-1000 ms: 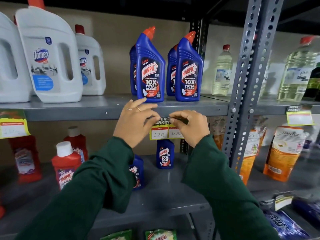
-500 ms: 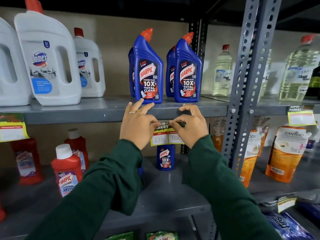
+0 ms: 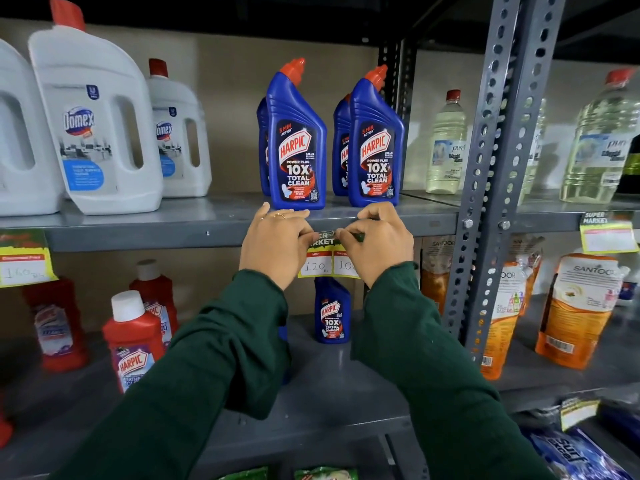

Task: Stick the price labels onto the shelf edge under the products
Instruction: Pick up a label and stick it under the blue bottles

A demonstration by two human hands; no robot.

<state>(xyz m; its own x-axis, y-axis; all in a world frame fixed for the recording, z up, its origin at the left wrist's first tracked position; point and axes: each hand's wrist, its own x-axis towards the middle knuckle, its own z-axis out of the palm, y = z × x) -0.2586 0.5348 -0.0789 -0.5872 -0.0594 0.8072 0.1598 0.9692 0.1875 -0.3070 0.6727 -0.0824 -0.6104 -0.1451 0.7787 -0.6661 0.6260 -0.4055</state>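
Observation:
A yellow-and-green price label (image 3: 323, 261) with handwritten numbers sits against the front edge of the grey shelf (image 3: 145, 237), under the blue Harpic bottles (image 3: 298, 143). My left hand (image 3: 273, 244) pinches the label's top left part. My right hand (image 3: 377, 244) pinches its top right part. Both hands press the label's upper strip to the shelf edge, and they hide its outer corners. Green sleeves cover both arms.
White Domex jugs (image 3: 93, 126) stand at the left. Another price label (image 3: 24, 259) hangs at far left, one more price label (image 3: 607, 233) at far right. A perforated grey upright (image 3: 491, 174) divides the bays. Red Harpic bottles (image 3: 133, 337) and orange pouches (image 3: 575, 310) fill the lower shelf.
Both hands have risen slightly with the label, whose top now lies on the shelf edge. The camera has shifted a little closer.

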